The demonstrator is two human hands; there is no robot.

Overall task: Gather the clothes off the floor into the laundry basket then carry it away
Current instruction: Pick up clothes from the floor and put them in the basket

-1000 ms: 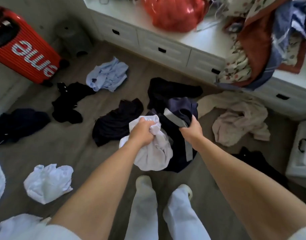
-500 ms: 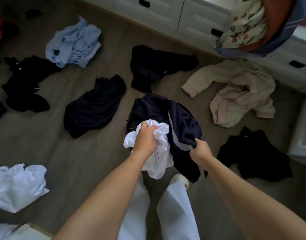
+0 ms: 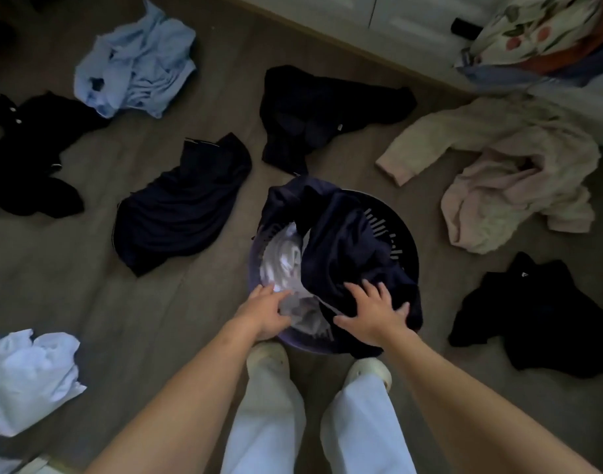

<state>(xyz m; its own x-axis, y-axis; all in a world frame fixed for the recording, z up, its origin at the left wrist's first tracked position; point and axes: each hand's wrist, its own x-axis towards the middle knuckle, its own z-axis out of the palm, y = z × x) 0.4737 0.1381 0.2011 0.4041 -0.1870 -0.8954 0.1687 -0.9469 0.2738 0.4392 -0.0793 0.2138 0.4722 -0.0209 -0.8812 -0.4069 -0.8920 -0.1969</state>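
Observation:
A round dark laundry basket (image 3: pixel 406 241) stands on the wood floor just in front of my feet. Inside lie a white garment (image 3: pixel 282 261) on the left and a navy jacket (image 3: pixel 341 241) draped over the far and near rim. My left hand (image 3: pixel 264 311) rests on the white garment at the near rim, fingers loose. My right hand (image 3: pixel 371 313) lies flat on the navy jacket with fingers spread. On the floor around lie a navy garment (image 3: pixel 183 203), a black garment (image 3: pixel 313 111), a light blue shirt (image 3: pixel 136 63) and a cream sweater (image 3: pixel 518 176).
More clothes lie about: a black piece (image 3: pixel 532 309) at the right, another black piece (image 3: pixel 30 148) at the far left, a white one (image 3: pixel 23 378) at the lower left. White drawers (image 3: pixel 361 15) run along the back, with a floral blanket (image 3: pixel 539 25) hanging over them.
Both hands lowered the white garment and navy jacket into the basket and loosened their grip; they now rest on top. The view has tilted further down.

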